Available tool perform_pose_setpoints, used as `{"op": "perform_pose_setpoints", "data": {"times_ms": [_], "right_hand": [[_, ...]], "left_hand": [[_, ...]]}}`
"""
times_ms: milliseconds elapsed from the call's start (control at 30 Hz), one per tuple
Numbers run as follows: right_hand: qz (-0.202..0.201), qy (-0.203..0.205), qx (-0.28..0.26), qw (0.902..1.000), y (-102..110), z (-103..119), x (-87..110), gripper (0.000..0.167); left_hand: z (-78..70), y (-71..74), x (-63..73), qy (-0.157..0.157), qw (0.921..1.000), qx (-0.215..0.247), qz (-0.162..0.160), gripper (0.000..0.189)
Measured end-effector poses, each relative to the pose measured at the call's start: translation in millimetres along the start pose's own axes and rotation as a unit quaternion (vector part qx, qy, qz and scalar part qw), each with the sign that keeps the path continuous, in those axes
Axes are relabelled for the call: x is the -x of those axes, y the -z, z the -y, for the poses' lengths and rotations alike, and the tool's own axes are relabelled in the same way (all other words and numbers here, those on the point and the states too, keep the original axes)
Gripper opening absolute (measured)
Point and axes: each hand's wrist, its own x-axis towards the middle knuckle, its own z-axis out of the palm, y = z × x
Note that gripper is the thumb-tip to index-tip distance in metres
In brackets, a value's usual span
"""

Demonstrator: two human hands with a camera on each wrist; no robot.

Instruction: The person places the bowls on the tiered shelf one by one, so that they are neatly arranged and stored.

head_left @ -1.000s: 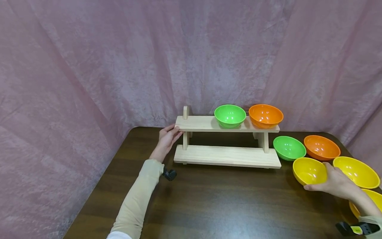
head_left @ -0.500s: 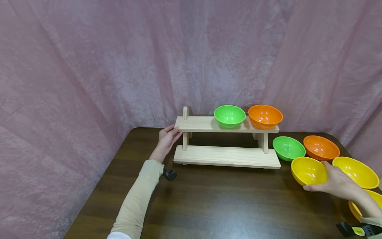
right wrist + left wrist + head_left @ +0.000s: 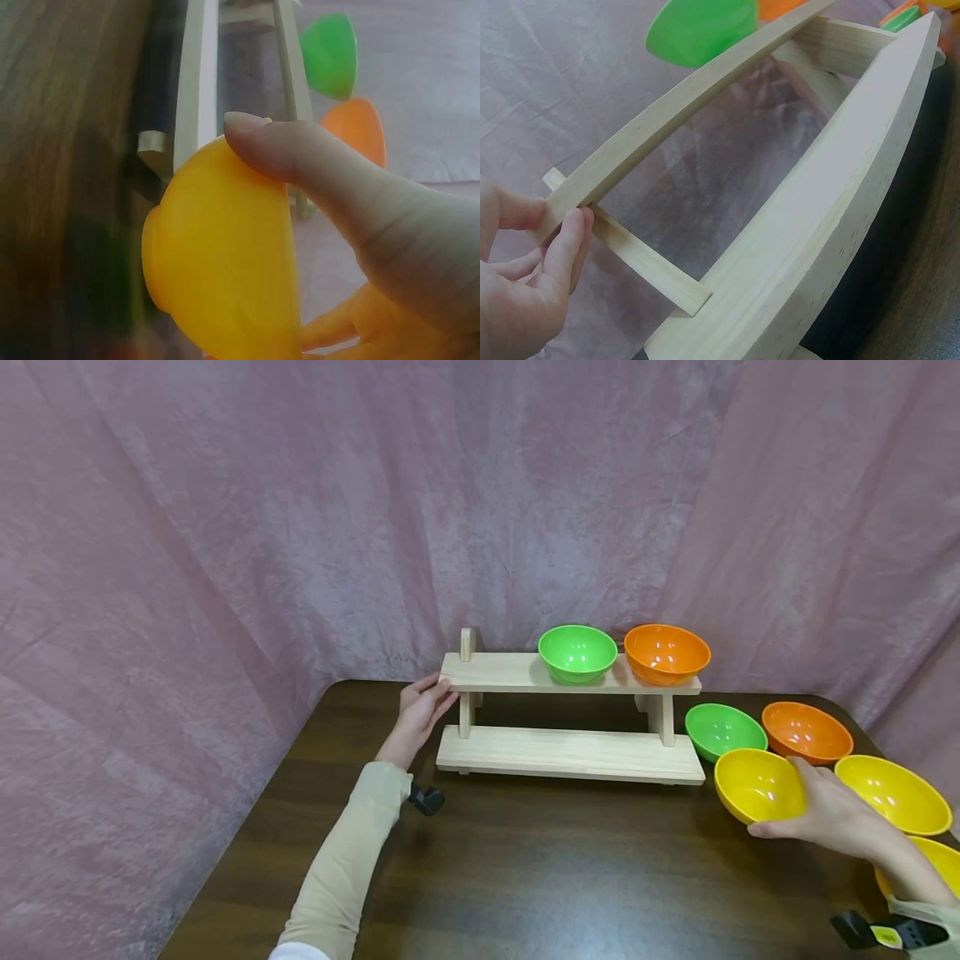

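My left hand (image 3: 422, 714) pinches the left end of the upper board of a two-tier wooden shelf (image 3: 570, 753), thumb above and fingers beneath, as the left wrist view shows. In my right hand (image 3: 840, 810) a yellow bowl (image 3: 759, 785) is gripped by its right side, the thumb on the near wall; in the right wrist view the bowl (image 3: 225, 255) appears off the table. On the upper board stand a green bowl (image 3: 577, 654) and an orange bowl (image 3: 667, 654), side by side toward the right end.
Right of the shelf, a second green bowl (image 3: 725, 731) and a second orange bowl (image 3: 807, 732) sit on the dark wooden table (image 3: 525, 868). Two more yellow bowls, one behind (image 3: 892, 793) and one partly under the right forearm (image 3: 937, 860), are at the right. A pink curtain (image 3: 375, 527) hangs behind.
The right hand has shifted left and slightly up with the yellow bowl, toward the shelf. The left hand stays on the upper board's end.
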Motion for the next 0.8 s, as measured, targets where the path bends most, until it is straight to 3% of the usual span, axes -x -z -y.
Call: {"op": "perform_pose_setpoints", "data": {"times_ms": [567, 800], "right_hand": [[-0.024, 0.041, -0.026, 0.9985, 1, 21, -7.5, 0.103], [-0.022, 0.037, -0.009, 0.999, 2, 29, -10.7, 0.115]], "left_hand": [[0.1, -0.6, -0.5, -0.001, 1.0, 0.003, -0.002, 0.051], [-0.9, -0.4, -0.3, 0.002, 1.0, 0.01, 0.001, 0.053]]}}
